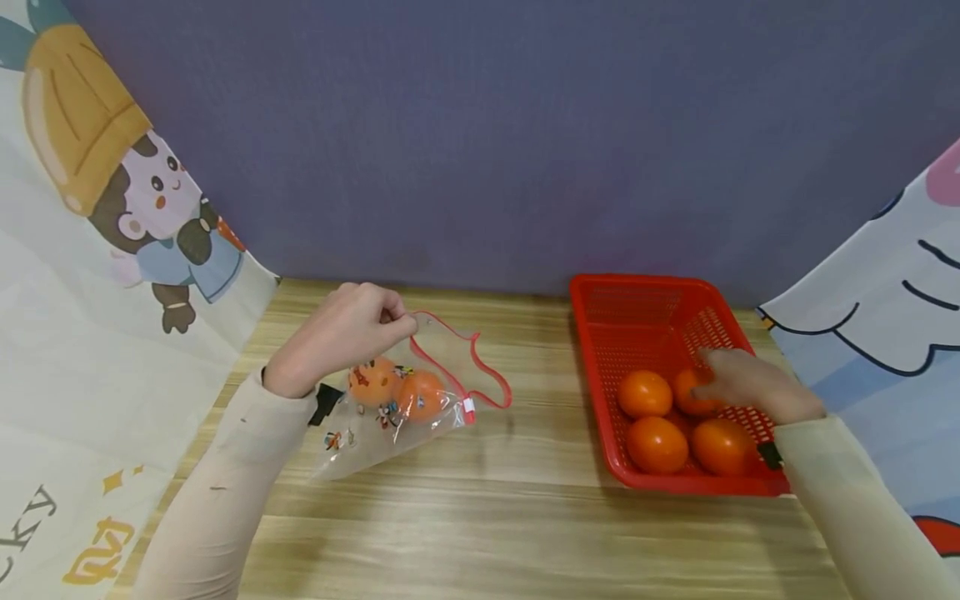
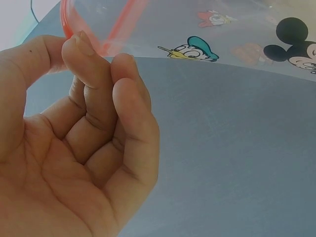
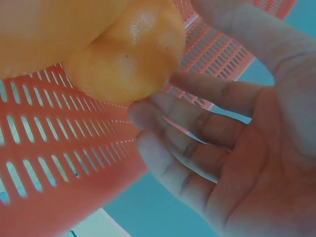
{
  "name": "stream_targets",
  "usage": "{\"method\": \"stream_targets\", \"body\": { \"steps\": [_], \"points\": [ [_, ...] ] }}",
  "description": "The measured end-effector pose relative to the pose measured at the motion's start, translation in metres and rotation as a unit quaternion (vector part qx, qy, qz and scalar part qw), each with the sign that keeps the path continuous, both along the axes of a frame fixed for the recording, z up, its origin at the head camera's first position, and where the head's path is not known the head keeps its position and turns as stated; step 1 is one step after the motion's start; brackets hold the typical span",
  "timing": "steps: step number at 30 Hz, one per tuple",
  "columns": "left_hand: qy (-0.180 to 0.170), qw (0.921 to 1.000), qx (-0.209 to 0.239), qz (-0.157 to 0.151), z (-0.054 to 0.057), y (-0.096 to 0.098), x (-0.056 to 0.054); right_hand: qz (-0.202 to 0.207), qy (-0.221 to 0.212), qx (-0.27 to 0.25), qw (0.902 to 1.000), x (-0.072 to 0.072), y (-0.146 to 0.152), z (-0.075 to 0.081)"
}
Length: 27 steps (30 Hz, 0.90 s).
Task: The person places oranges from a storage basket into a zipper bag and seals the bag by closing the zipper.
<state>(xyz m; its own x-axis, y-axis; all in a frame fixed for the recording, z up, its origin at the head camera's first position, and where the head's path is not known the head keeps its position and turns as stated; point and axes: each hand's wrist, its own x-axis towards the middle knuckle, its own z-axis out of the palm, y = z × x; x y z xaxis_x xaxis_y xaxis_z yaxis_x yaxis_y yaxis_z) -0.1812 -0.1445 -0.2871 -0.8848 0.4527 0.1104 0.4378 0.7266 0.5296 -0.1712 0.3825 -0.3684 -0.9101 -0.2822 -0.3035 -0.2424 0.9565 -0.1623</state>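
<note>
A clear zip bag (image 1: 390,442) with a red seal, a white slider and cartoon prints lies on the table, two oranges (image 1: 422,395) inside it. My left hand (image 1: 345,329) pinches the rim near its opening between thumb and forefinger; the left wrist view shows the other fingers curled below the red seal (image 2: 123,24). Over on the right, my right hand (image 1: 753,383) reaches into a red basket (image 1: 592,367), fingers spread beside an orange (image 1: 693,392). In the right wrist view, the fingertips are at or against that orange (image 3: 133,54); firm contact is hard to tell.
Several oranges (image 1: 657,444) sit in the near half of the slotted basket. The wooden table (image 1: 540,533) runs back to a blue-grey wall (image 1: 480,150). Printed cloths hang at the left (image 1: 67,333) and right (image 1: 900,333).
</note>
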Motion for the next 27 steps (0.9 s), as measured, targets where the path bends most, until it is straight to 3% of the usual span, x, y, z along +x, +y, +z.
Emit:
{"method": "stream_targets", "body": {
  "steps": [15, 21, 27],
  "points": [
    [-0.014, 0.9999, -0.001, 0.002, 0.000, 0.001, 0.000, -0.022, -0.034, 0.027, 0.9988, -0.003, 0.004, -0.019],
    [-0.011, 0.9999, -0.001, 0.000, 0.001, 0.001, -0.001, -0.022, -0.013, 0.039, 0.9989, -0.004, 0.001, -0.017],
    [-0.010, 0.9999, -0.002, -0.003, 0.002, 0.000, 0.000, -0.019, 0.055, 0.040, 0.9975, 0.002, -0.012, 0.002]
  ]
}}
